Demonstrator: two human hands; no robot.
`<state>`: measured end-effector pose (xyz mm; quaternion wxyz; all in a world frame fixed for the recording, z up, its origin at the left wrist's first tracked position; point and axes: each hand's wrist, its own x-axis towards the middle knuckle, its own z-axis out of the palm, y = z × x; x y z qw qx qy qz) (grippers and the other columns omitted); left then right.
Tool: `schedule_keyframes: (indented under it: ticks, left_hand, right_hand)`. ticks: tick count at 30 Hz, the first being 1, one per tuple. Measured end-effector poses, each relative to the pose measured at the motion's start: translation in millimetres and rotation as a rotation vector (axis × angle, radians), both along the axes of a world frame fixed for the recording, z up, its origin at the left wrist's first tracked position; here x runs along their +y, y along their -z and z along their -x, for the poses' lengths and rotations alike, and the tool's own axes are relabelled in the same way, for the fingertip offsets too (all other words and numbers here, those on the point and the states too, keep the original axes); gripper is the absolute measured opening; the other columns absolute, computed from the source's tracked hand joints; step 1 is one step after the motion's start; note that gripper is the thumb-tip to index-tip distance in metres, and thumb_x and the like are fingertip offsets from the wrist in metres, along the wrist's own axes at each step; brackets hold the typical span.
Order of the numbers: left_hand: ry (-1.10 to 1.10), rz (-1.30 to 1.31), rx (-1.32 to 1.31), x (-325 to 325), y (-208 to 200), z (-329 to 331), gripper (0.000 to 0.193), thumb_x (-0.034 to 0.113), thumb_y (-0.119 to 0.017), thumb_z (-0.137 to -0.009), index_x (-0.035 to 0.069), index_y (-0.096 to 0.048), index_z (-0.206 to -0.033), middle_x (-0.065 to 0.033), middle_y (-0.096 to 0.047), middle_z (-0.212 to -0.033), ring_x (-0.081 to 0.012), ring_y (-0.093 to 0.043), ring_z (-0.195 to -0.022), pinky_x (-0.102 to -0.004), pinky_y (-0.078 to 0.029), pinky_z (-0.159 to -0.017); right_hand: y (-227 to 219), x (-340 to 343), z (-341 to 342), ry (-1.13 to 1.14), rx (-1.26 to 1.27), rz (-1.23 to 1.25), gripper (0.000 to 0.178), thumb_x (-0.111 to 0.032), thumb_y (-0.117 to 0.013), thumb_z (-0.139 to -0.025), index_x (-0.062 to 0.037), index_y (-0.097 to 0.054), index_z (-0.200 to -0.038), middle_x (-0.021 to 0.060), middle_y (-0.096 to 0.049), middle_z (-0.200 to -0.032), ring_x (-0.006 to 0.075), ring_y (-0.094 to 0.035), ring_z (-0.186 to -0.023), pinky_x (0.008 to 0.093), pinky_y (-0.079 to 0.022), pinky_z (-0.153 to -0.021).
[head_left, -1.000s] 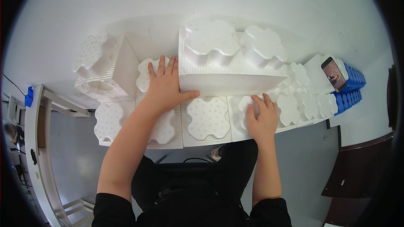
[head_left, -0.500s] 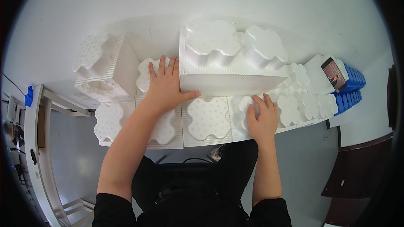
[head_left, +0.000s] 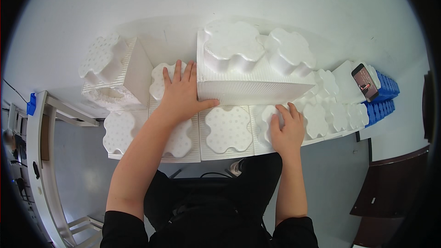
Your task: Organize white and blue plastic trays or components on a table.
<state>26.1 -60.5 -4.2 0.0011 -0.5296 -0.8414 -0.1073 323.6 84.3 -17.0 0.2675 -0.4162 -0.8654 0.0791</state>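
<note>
Several white foam blocks [head_left: 263, 149] line up across the middle of the frame, their pale surfaces finely ribbed and topped by thick knobs with wavy, clover-like outlines. One such dotted knob [head_left: 228, 129] shows whole at the centre, its top flat and its edge rounded. Above it stands a long raised block [head_left: 252, 91], straight-edged and ribbed, carrying two smoother knobs [head_left: 234, 41]. Toward the upper left sits another tall block [head_left: 138, 66], its lower front rough and crumbly, with a dotted knob on top. At the right edge of the row, a phone [head_left: 365, 82] with a lit screen leans near blue knobbed blocks [head_left: 385, 108]. The left hand [head_left: 179, 98] is spread wide, closed round nothing, its index finger alongside the raised block's left end and its thumb along the lower front edge, so that block lies just right of the palm. The right hand [head_left: 288, 133] curves loosely over a front-row knob [head_left: 265, 126] right of centre; its fingers hide much of it, so I cannot tell whether it grips.
</note>
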Motion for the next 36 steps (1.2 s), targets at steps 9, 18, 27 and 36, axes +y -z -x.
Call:
schedule_keyframes:
  ticks: [9,18,27,36]
  left_hand:
    - [-0.004,-0.057,-0.037,-1.1,4.9,1.3,0.104,0.078,-0.075,-0.082,0.007,-0.061,-0.156,-0.0299,-0.034,-0.172,-0.055,-0.012,-0.164,-0.073,0.002,-0.129]
    - [-0.007,-0.059,-0.02,-1.6,6.7,2.3,0.111,0.079,-0.075,-0.082,0.005,-0.052,-0.163,-0.0295,-0.034,-0.172,-0.0549,-0.014,-0.164,-0.0759,0.001,-0.128]
    - [-0.009,-0.066,-0.043,0.0,1.8,0.7,0.12,0.08,-0.075,-0.08,0.004,-0.043,-0.167,-0.0283,-0.035,-0.172,-0.0549,-0.015,-0.164,-0.0749,-0.002,-0.129]
    - [-0.015,-0.057,-0.018,-0.4,3.5,0.9,0.122,0.08,-0.075,-0.08,0.004,-0.039,-0.169,-0.0275,-0.034,-0.173,-0.0547,-0.015,-0.164,-0.0752,-0.001,-0.129]
  right_hand:
    - [-18.6,-11.6,-3.6,-0.171,0.201,-0.105,0.029,-0.014,-0.073,-0.092,-0.0032,-0.075,-0.118,0.0238,-0.069,-0.137,0.0453,-0.063,-0.124,0.0541,-0.052,-0.106]
    - [-170.4,-120.6,2.7,-1.552,1.201,0.791,0.019,-0.02,-0.072,-0.103,-0.0038,-0.073,-0.094,0.0138,-0.073,-0.092,0.0336,-0.07,-0.087,0.0473,-0.059,-0.069]
    - [-164.2,-148.6,23.2,-1.462,1.277,1.009,0.02,-0.012,-0.081,-0.097,-0.0057,-0.072,-0.08,0.0126,-0.072,-0.084,0.0308,-0.064,-0.078,0.0388,-0.056,-0.069]
    - [-163.0,-146.6,27.4,-1.573,1.262,1.112,0.017,-0.005,-0.082,-0.092,-0.0056,-0.072,-0.079,0.0134,-0.075,-0.088,0.0283,-0.063,-0.074,0.0354,-0.056,-0.065]
